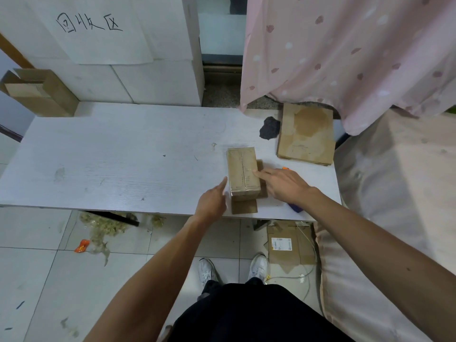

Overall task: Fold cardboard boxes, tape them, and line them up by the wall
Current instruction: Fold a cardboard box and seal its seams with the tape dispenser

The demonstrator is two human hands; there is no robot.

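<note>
A small folded cardboard box (243, 170) stands on the white table (123, 154), its top seam covered with clear tape and loose flaps spread out at its base. My right hand (283, 185) lies over the box's right edge with straight fingers touching the top. My left hand (213, 199) hovers just left of the box, fingers extended, not plainly touching it. A stack of flat cardboard sheets (306, 134) lies at the table's far right. An orange and blue tool (294, 206), mostly hidden under my right hand, lies on the table.
A dark crumpled lump (270, 128) sits beside the flat sheets. White blocks (138, 80) line the wall behind the table, with an open cardboard box (37, 93) at the far left. A pink curtain (345, 50) hangs at the right. Litter and a flattened box (288, 245) lie on the floor.
</note>
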